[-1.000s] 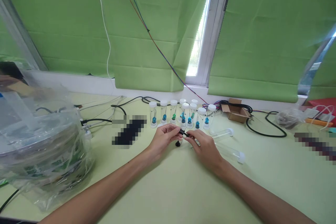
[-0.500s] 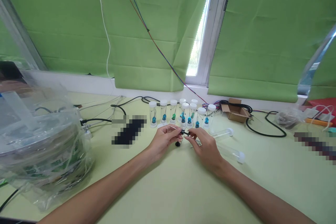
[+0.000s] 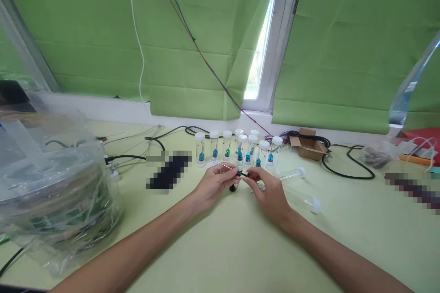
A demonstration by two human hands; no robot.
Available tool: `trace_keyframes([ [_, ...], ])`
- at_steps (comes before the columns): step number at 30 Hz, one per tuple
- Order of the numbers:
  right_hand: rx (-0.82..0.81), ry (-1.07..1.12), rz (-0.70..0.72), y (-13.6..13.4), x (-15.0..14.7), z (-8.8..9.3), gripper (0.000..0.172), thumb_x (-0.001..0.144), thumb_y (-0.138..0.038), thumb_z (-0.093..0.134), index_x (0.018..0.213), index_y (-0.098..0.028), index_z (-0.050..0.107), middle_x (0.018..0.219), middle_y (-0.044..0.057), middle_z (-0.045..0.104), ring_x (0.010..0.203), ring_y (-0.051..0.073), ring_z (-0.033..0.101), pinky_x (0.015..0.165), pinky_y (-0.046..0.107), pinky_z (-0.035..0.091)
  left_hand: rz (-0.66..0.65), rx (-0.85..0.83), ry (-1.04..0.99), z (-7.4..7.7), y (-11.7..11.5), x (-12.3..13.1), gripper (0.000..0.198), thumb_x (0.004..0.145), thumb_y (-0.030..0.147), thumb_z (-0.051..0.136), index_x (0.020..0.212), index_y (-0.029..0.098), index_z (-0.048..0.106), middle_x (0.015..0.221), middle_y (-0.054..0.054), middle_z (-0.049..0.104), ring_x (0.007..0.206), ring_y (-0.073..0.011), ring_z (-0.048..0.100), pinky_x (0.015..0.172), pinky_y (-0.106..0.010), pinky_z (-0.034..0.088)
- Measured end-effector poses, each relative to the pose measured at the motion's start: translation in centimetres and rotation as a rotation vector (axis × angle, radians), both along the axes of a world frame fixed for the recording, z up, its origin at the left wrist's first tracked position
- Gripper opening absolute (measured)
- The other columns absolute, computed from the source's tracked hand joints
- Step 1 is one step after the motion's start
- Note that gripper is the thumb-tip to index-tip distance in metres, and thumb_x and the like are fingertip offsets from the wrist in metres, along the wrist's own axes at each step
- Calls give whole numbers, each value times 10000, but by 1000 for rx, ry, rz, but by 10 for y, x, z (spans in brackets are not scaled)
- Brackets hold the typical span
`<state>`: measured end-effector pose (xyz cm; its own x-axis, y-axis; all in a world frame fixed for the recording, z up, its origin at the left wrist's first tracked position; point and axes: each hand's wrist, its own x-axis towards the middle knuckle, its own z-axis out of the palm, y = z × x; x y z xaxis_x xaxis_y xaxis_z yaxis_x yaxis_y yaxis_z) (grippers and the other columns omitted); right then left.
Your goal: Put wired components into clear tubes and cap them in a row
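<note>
My left hand (image 3: 217, 184) is closed in a pinch on a small black part (image 3: 243, 174) with thin wires running back over its fingers. From the right, my right hand (image 3: 270, 188) pinches the other end of that part. Just below lies another small black round piece (image 3: 233, 188) on the table. Thin metal rods (image 3: 256, 188) show by the right fingers. Behind both hands stand several clear tubes with white caps (image 3: 201, 149), each holding a small blue or green piece on wires. Two more clear tubes (image 3: 304, 200) lie on their sides at the right.
On the left, a large reel in clear plastic wrap (image 3: 62, 197) fills the table (image 3: 220, 256). A blurred dark patch (image 3: 168, 171) lies nearer the middle. Black cable (image 3: 350, 177) and an open cardboard box (image 3: 309, 149) are at the back right, below green blinds (image 3: 337, 55).
My right fingers have shifted very slightly around the end of the small black part. My left hand and the tubes look the same.
</note>
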<state>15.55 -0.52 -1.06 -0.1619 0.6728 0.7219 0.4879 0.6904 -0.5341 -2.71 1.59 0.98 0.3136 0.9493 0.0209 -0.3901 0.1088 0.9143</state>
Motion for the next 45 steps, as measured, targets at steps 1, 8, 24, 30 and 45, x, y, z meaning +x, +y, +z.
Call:
trace_keyframes([
  [1,-33,26,10,-1,0,1,83,931,-281,562,957,-207,589,807,20,650,716,162,602,675,279,484,-3,0,-1,0,0,0,200,724,234,807,854,131,694,792,-32,678,747,-114,665,754,-215,542],
  [8,-276,211,113,-4,-3,5,181,932,-370,545,898,-197,586,754,22,643,699,165,612,640,268,486,-25,18,-14,-5,1,0,219,710,225,817,884,136,717,834,-32,706,756,-123,680,807,-244,534],
  [24,-528,493,277,4,-6,3,331,891,-513,566,843,-186,574,621,4,610,547,128,541,501,240,436,-20,21,10,-6,2,1,253,667,218,843,890,160,739,871,-47,749,818,-159,708,911,-317,492],
  [30,-507,471,278,1,-6,7,289,842,-455,661,920,-191,570,643,0,623,574,136,553,542,256,442,-23,36,6,-1,0,1,231,690,224,827,890,152,738,856,-46,738,816,-158,699,920,-312,496],
  [45,-460,477,252,-3,-8,4,260,863,-427,645,910,-208,513,739,18,647,655,149,588,602,273,469,246,123,116,5,-5,6,410,672,410,815,922,186,578,837,-19,621,724,-164,674,746,-340,557],
])
